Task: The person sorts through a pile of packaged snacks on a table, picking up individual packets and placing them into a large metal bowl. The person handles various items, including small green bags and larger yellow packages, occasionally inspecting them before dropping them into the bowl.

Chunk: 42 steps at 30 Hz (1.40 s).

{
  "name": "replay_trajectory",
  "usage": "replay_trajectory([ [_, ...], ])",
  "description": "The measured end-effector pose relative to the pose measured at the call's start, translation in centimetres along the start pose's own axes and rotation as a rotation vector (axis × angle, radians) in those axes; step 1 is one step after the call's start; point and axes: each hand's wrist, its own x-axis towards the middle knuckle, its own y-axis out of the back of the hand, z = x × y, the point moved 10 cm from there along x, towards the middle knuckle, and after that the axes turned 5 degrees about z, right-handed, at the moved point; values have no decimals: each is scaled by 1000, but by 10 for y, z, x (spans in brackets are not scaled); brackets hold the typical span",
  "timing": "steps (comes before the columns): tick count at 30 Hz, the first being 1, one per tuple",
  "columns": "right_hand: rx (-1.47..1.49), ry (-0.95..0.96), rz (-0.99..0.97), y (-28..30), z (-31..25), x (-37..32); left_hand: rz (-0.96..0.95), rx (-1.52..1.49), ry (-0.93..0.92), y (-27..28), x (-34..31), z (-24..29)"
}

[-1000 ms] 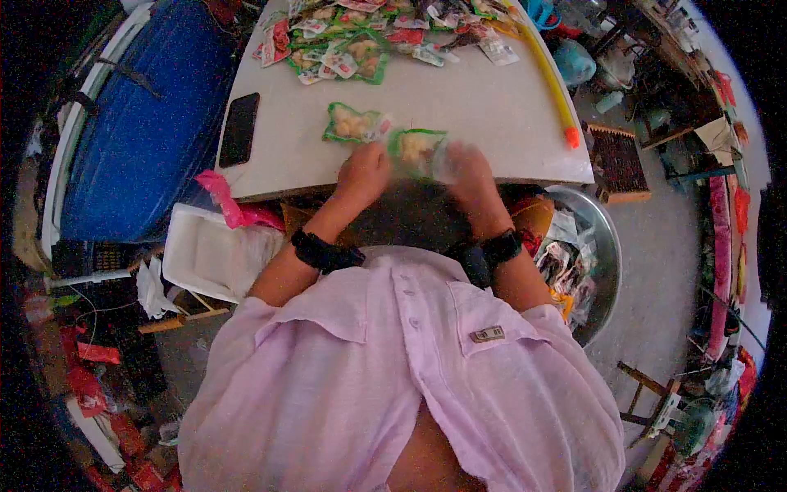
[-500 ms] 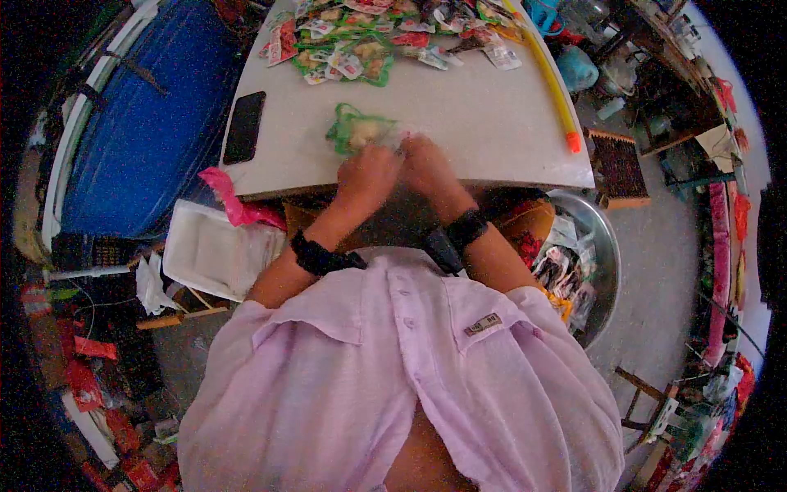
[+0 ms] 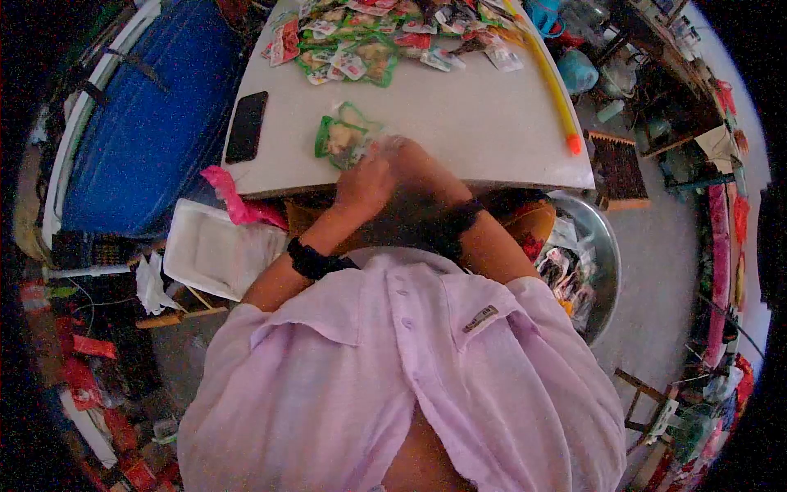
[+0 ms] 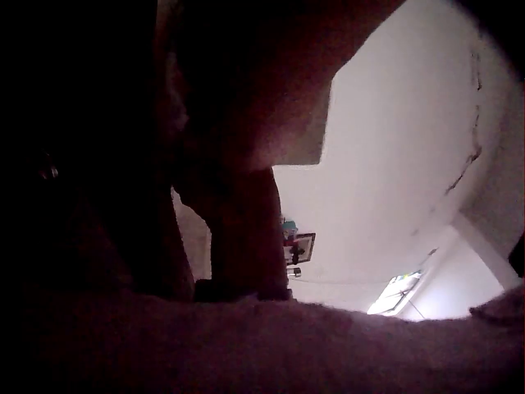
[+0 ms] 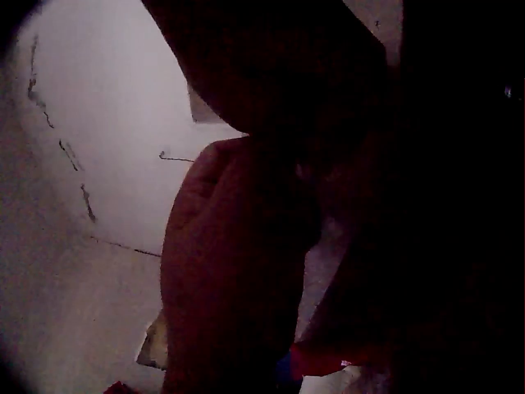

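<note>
Green-edged clear food packets [image 3: 340, 141] with pale, lumpy contents lie bunched together over the near part of the white table [image 3: 459, 107]. My left hand [image 3: 366, 187] grips their near end with curled fingers. Against it, my right hand [image 3: 418, 168] is blurred, its fingertips pinching at the same clear end and overlapping the left fingers. Both wrist views are dark: the left wrist view shows the hands only as shadowed shapes, and in the right wrist view a shadowed hand [image 5: 230, 246] hides the packets.
A pile of similar packets [image 3: 377, 61] covers the table's far end. A black phone [image 3: 247, 127] lies at the left edge, a yellow tube [image 3: 551, 82] along the right. Below stand a white foam box [image 3: 184, 254] on the left and a metal basin [image 3: 611, 271] of packets on the right.
One second ago each hand had its own packet, side by side. The right hand has moved left to meet the left hand, and the packets are now bunched together on the left.
</note>
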Motion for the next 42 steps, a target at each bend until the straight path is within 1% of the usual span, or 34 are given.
replay_trajectory([
  [2, -39, -84, -112, 3, -3, 3, 58, 8, -91, -1, -5, -5],
  [3, -75, -47, -130, 6, -5, 3, 88, 11, -136, -2, -6, -7],
  [4, -111, -7, -146, 11, -5, -2, 167, 58, -198, 9, -8, 0],
  [6, 13, -145, -238, 16, 11, -11, 316, 146, -321, 31, -19, 19],
  [7, 175, -323, -312, 16, 24, -19, 295, 159, -342, 27, -19, 19],
  [9, 366, -566, -341, 29, 39, -32, 257, 186, -388, 18, -16, 15],
  [10, 395, -632, -297, 42, 43, -35, 222, 209, -387, 16, -13, 17],
  [12, 485, -816, -103, 51, 63, -49, 153, 256, -383, 12, -7, 22],
  [13, 548, -930, 49, 41, 83, -64, 102, 276, -393, 3, -7, 21],
  [14, 608, -1035, 210, 47, 90, -71, 56, 300, -405, -7, -9, 17],
  [15, 557, -957, 192, 49, 87, -68, 3, 321, -415, -17, -9, 11],
  [17, 454, -798, 161, 75, 58, -51, 79, 276, -486, -7, -20, 11],
  [18, 298, -662, 127, 79, 45, -42, 114, 252, -522, -2, -26, 11],
  [20, -9, -386, 53, 77, 16, -25, 83, 210, -449, -6, -22, -3],
  [23, -91, -239, 10, 71, -4, -12, 36, 129, -349, -10, -15, -26],
  [25, -57, -268, -85, 59, 1, -8, 119, 22, -309, 3, -14, -32],
  [26, -41, -281, -130, 56, 4, -6, 217, -54, -299, 31, -15, -22],
  [27, -19, -283, -81, 64, 8, -1, 314, -133, -286, 59, -15, -13],
  [29, 26, -292, 19, 98, 9, 12, 317, -260, -260, 93, -6, 0],
  [30, 30, -282, 26, 115, 3, 17, 317, -326, -249, 105, -3, 5],
  [31, 32, -275, 35, 135, -3, 22, 381, -272, -328, 118, -1, 12],
  [33, -23, -245, 49, 167, -11, 27, 232, -588, -154, 118, 13, 6],
  [34, -31, -250, 21, 178, -15, 27, 145, -743, -68, 115, 19, 10],
  [35, -39, -266, -11, 188, -18, 27, 93, -799, -20, 120, 21, 24],
  [36, -55, -292, -40, 198, -23, 21, 68, -733, -105, 126, 18, 42],
  [38, 3, -286, 21, 209, -41, 12, 1, -625, -298, 128, 10, 77],
  [40, 130, -390, -168, 206, -62, 2, -77, -611, -291, 118, -3, 101],
  [42, 121, -361, -109, 207, -73, -13, -206, -805, -118, 96, -12, 100],
])
